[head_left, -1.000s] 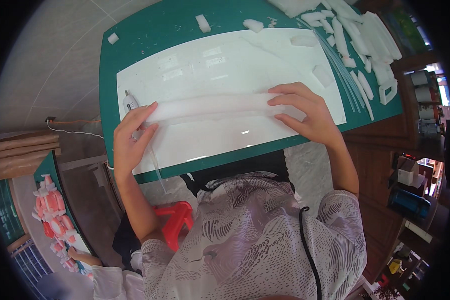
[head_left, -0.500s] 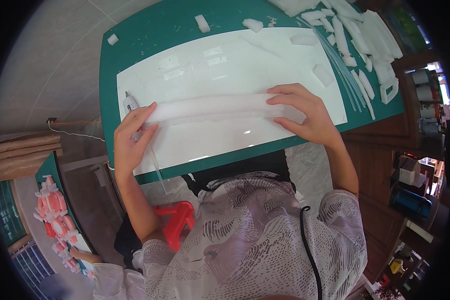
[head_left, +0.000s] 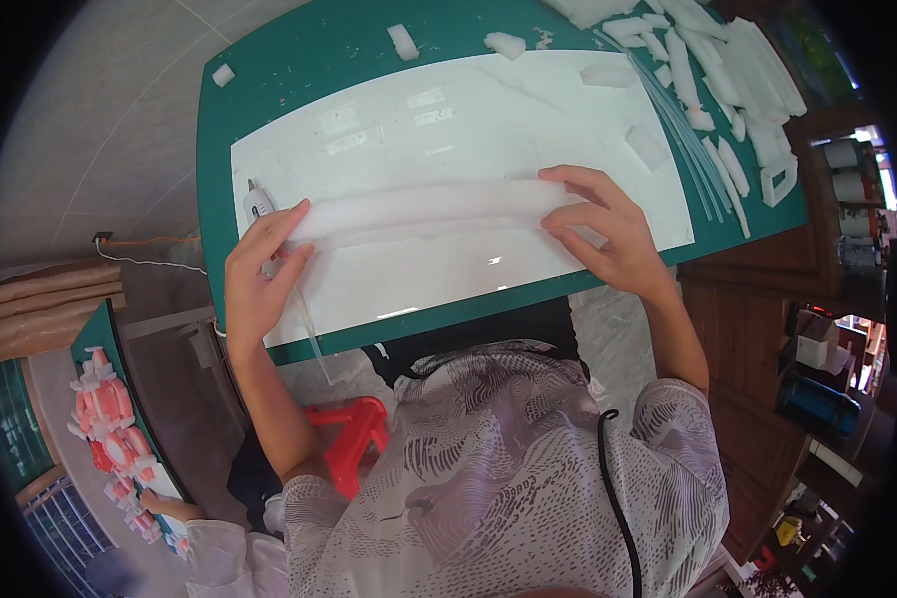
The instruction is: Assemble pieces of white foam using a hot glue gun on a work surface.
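A long white foam strip (head_left: pixel 424 211) lies crosswise before me over a glossy white board (head_left: pixel 369 130). At its left end, my left hand (head_left: pixel 261 274) grips it between thumb and fingers. My right hand (head_left: pixel 618 239) pinches the other end, thumb below and fingers above. Just beyond my left hand lies a white glue gun (head_left: pixel 257 202), partly hidden by that hand. A thin clear stick (head_left: pixel 312 334) pokes out beneath the left hand, past the table edge.
Foam scraps (head_left: pixel 678 75) and several clear glue sticks (head_left: pixel 683 135) cover the right of the green table (head_left: pixel 319 50). Loose foam bits (head_left: pixel 403 42) dot its far side. A red stool (head_left: pixel 354 439) stands below left. Another person's hand (head_left: pixel 164 506) is at a second table with pink-and-white pieces (head_left: pixel 110 409).
My right hand's fingers have drawn closer together on the right end of the strip. The left hand has hardly moved, and the strip stays in place.
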A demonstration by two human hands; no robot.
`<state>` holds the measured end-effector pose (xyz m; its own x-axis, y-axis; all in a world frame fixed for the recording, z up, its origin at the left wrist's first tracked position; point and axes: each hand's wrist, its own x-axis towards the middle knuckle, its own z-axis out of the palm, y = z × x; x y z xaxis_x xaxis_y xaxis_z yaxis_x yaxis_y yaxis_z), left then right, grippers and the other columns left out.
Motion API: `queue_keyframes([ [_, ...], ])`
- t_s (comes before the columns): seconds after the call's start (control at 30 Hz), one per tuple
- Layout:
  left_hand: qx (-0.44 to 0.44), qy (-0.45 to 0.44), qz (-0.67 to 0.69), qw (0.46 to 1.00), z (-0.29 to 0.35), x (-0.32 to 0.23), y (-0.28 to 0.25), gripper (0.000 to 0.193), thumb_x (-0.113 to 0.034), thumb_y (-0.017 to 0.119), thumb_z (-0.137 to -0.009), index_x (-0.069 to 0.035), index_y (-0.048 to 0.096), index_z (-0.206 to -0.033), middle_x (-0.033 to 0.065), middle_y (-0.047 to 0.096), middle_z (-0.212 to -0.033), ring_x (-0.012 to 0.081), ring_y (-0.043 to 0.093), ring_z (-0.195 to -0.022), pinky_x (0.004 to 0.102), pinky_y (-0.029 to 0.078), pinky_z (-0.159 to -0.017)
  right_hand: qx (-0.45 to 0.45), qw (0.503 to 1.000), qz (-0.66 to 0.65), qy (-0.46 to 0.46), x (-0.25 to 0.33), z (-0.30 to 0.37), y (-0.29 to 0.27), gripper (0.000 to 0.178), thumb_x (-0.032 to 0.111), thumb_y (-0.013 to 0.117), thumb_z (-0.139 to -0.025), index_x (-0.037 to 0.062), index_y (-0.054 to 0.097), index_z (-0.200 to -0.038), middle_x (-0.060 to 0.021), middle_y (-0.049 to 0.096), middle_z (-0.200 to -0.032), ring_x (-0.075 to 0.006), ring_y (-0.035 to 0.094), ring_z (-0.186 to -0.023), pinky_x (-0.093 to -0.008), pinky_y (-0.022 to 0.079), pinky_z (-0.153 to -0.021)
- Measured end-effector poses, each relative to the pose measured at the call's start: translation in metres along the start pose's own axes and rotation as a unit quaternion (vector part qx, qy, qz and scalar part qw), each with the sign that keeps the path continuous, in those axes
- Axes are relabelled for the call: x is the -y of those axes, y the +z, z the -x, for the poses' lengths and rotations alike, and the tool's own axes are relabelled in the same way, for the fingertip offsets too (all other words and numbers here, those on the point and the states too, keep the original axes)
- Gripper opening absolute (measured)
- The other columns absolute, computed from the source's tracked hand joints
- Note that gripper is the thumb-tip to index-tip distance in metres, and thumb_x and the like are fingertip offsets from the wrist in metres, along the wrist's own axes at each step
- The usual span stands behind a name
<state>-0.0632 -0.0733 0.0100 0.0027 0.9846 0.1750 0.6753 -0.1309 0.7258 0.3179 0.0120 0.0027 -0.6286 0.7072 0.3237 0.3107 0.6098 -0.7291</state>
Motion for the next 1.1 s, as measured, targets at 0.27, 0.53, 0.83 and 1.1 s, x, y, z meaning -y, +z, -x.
queue_keyframes([
  [0.27, 0.000, -0.004, 0.001, 1.000, -0.0006, -0.0024, 0.0004, 0.049, 0.003, 0.070, -0.078, -0.007, 0.065, -0.126, 0.0113, 0.067, -0.112, 0.0155, 0.058, -0.086, 0.0254, 0.046, -0.071, -0.024, 1.000, -0.017, 0.007, -0.0010, 0.0009, 0.0033, 0.021, -0.001, 0.069, -0.080, 0.0083, 0.069, -0.099, -0.0119, 0.056, -0.132, -0.0286, 0.055, -0.119, -0.0362, 0.049, -0.097],
  [0.53, 0.007, -0.005, 0.002, 1.000, -0.0013, -0.0025, 0.0007, 0.049, 0.002, 0.071, -0.078, -0.007, 0.065, -0.126, 0.0103, 0.067, -0.112, 0.0140, 0.054, -0.080, 0.0250, 0.045, -0.069, -0.040, 0.999, 0.025, -0.016, -0.0023, 0.0001, 0.0037, 0.023, -0.001, 0.072, -0.078, 0.0085, 0.069, -0.099, -0.0116, 0.057, -0.131, -0.0285, 0.055, -0.118, -0.0361, 0.050, -0.095],
  [0.83, 0.006, 0.003, -0.007, 1.000, -0.0017, -0.0022, -0.0009, 0.049, 0.002, 0.070, -0.078, -0.008, 0.065, -0.126, 0.0107, 0.068, -0.113, 0.0146, 0.057, -0.084, 0.0251, 0.045, -0.069, -0.057, 0.998, 0.008, -0.025, -0.0067, 0.0011, 0.0085, 0.020, -0.004, 0.068, -0.080, 0.0072, 0.070, -0.096, -0.0118, 0.058, -0.130, -0.0283, 0.056, -0.118, -0.0376, 0.052, -0.095],
  [1.1, 0.009, -0.005, -0.001, 1.000, -0.0018, -0.0023, -0.0006, 0.049, 0.003, 0.069, -0.079, -0.007, 0.065, -0.126, 0.0116, 0.067, -0.113, 0.0151, 0.058, -0.087, 0.0255, 0.046, -0.070, -0.053, 0.998, 0.006, -0.019, -0.0070, 0.0021, 0.0082, 0.019, -0.005, 0.067, -0.081, 0.0064, 0.071, -0.096, -0.0118, 0.058, -0.130, -0.0284, 0.056, -0.117, -0.0374, 0.051, -0.097],
])
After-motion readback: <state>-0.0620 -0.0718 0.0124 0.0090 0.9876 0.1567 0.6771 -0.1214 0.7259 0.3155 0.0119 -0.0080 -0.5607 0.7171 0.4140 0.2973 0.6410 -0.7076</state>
